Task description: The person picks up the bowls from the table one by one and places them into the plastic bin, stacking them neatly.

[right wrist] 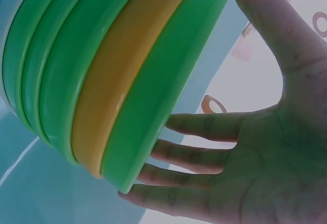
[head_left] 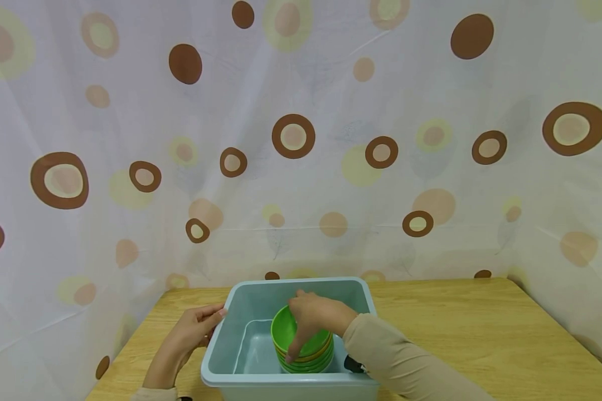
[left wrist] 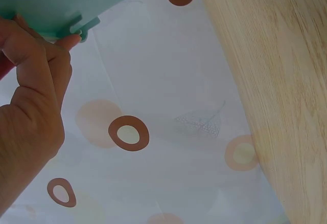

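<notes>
A pale blue-green plastic basin (head_left: 291, 380) stands on the wooden table. Inside it, right of the middle, is a stack of bowls (head_left: 306, 365), mostly green with a yellow-orange one second from the top. My right hand (head_left: 313, 317) reaches across the mouth of the top green bowl (right wrist: 166, 81), thumb at the near side and fingers at the far side. In the right wrist view the fingertips are hidden behind the bowl's rim. At the basin's left edge, my left hand (head_left: 193, 331) grips the rim, seen from below in the left wrist view.
The wooden table (head_left: 456, 328) extends to both sides of the basin. Behind it and along the sides hangs a white sheet (head_left: 311, 195) printed with brown and pale circles. The basin's raised walls surround the bowls.
</notes>
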